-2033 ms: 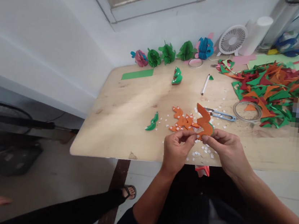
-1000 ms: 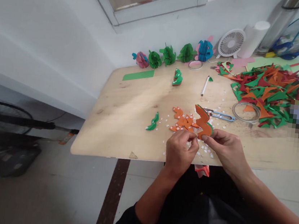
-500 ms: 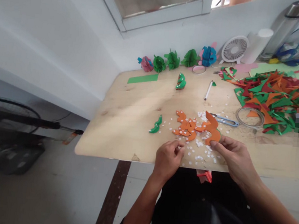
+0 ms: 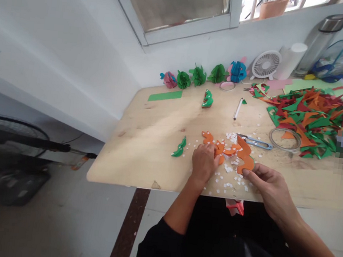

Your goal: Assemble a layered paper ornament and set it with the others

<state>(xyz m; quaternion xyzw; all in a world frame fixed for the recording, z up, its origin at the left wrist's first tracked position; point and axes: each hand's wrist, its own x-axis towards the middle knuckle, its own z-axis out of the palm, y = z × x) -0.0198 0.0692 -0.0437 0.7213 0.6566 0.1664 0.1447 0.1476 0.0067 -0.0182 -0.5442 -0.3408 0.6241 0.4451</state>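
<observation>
In my right hand (image 4: 269, 184) a wavy orange paper cutout (image 4: 244, 159) is pinched between thumb and fingers, a thin green edge showing along its right side. My left hand (image 4: 204, 163) is closed at the small orange paper cutouts (image 4: 220, 148), fingers curled down onto one of them and partly hiding the group. Tiny white paper squares (image 4: 229, 181) lie scattered around both hands, some resting on the orange pieces. A curved green cutout (image 4: 179, 147) with white squares on it lies left of my left hand.
Blue thread snips (image 4: 259, 143) and a tape roll (image 4: 284, 139) lie beyond my right hand, near a large heap of paper scraps (image 4: 313, 116). Farther back are a white pen (image 4: 238, 108), a green stack (image 4: 207, 99), folded paper figures (image 4: 199, 75) and a small fan (image 4: 266, 64).
My left hand has moved forward and slightly right, from the table's front area onto the small orange cutouts. My right hand still holds its orange cutout in nearly the same place.
</observation>
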